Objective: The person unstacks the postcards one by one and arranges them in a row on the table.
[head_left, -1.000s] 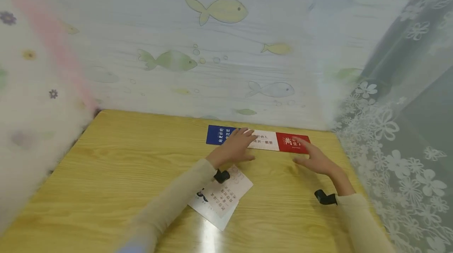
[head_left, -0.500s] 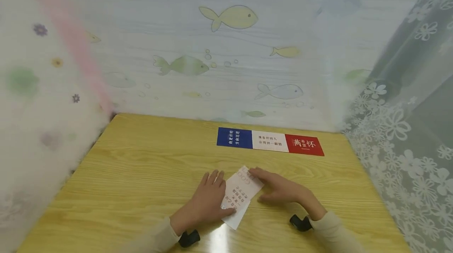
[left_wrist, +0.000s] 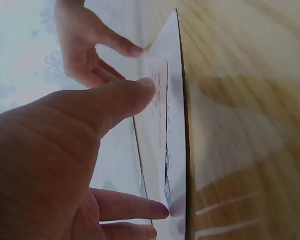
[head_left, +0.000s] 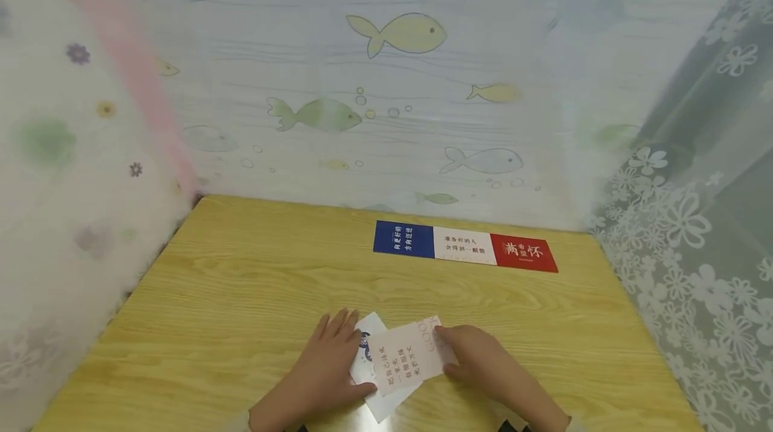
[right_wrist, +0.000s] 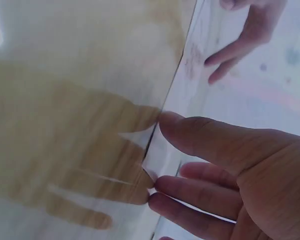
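In the head view, a pale pink card (head_left: 401, 358) with red lettering lies across a white card (head_left: 383, 410) with dark blue print. My right hand (head_left: 495, 361) pinches the pink card at its right end between thumb and fingers. My left hand (head_left: 323, 365) rests at the left edge of the white card, fingers straight, thumb touching near the lower left of the pink card. The left wrist view has the left hand's thumb (left_wrist: 140, 95) over the stacked cards, and its fingertips (left_wrist: 159, 210) against their edge.
A blue card (head_left: 403, 239), a white card (head_left: 465, 246) and a red card (head_left: 524, 253) lie in a row near the back of the wooden table (head_left: 253, 271). Behind stands a fish-patterned curtain (head_left: 302, 63); lace fabric (head_left: 682, 231) hangs at the right.
Both hands have come back from the row of cards to the two nearer cards. The pink card has turned over the white one, which now shows blue print. The right hand now grips the pink card.
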Demonstrator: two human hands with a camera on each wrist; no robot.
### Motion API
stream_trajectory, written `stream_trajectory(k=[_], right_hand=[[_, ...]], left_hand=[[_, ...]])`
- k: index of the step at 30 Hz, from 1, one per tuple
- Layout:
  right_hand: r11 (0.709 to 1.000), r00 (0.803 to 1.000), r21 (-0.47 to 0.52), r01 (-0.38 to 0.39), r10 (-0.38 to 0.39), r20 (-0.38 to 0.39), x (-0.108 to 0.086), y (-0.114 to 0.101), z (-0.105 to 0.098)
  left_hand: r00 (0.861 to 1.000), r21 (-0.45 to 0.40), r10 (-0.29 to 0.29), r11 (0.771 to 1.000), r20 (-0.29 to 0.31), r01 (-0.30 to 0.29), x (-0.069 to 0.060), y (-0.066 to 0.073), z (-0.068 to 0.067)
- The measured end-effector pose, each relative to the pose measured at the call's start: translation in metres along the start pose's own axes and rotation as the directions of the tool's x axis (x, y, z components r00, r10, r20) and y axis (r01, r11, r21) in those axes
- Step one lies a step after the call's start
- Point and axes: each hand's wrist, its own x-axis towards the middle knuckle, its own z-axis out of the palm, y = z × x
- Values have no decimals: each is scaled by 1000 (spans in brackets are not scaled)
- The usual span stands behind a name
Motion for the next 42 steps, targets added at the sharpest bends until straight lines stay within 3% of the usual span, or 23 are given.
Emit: stream_trajectory(k=[6, 11, 15, 19, 24, 28, 33, 42], right_hand=[[995, 997, -53, 79, -80, -23, -11, -3, 2], [988, 991, 83, 130, -132, 16, -18, 13, 4], [975, 988, 177, 132, -144, 56, -21, 21, 6], [971, 990, 219, 92, -112, 81, -24, 21, 7], [967, 991, 248, 54, -81, 103, -25, 17, 10], [968, 992, 246, 52, -77, 96, -23, 16, 13], [970, 994, 228, 80, -94, 52, -18, 17, 10], [977, 996, 199, 82, -84, 4, -14, 14, 6]], left_hand=[[1000, -6, 12, 1000, 18, -12, -18, -8, 1], [998, -55, 8, 998, 65, -4, -25, -8, 8], [998, -54, 22, 998, 60, -19, -26, -5, 16], [997, 6, 58, 998, 48, -58, -28, 0, 23], [995, 141, 94, 985, 20, -96, -30, 7, 29], [995, 187, 103, 977, 4, -102, -30, 9, 27], [997, 96, 63, 993, 48, -68, -24, 12, 17], [997, 111, 75, 991, -24, -72, -21, 7, 13]])
